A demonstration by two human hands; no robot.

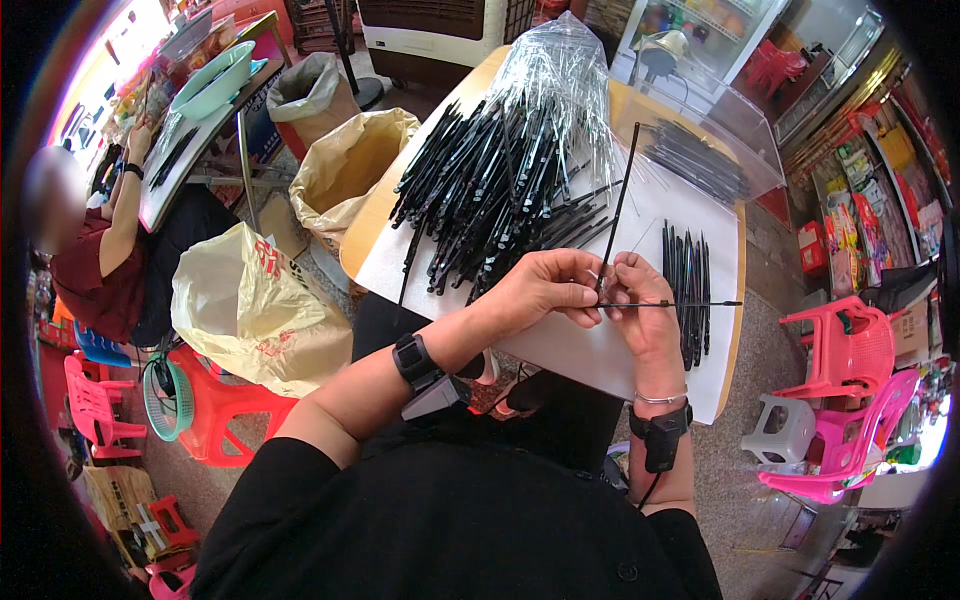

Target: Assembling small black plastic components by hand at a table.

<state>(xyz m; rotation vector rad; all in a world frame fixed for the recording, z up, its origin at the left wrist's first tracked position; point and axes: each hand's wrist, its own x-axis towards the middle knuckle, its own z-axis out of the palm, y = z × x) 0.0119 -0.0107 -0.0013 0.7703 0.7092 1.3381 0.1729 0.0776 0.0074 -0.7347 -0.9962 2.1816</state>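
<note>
My left hand (548,285) and my right hand (640,315) meet over the near part of the table, fingertips almost touching. Pinched in the left fingers is a thin black rod (622,195) that slants up and away. A second thin black rod (695,303) runs sideways across my right palm, its end near the left fingertips; whether the two rods are joined there I cannot make out. A big heap of similar black rods (470,190) lies beyond my left hand. Just right of my right hand, several more black rods (685,290) lie in a row.
Clear plastic wrap (555,70) covers the heap's far end. A transparent bin (700,150) holds more rods at the table's far right. Left of the table stand a yellow plastic bag (255,305) and an open sack (350,170). Another person (100,250) sits at a table further left.
</note>
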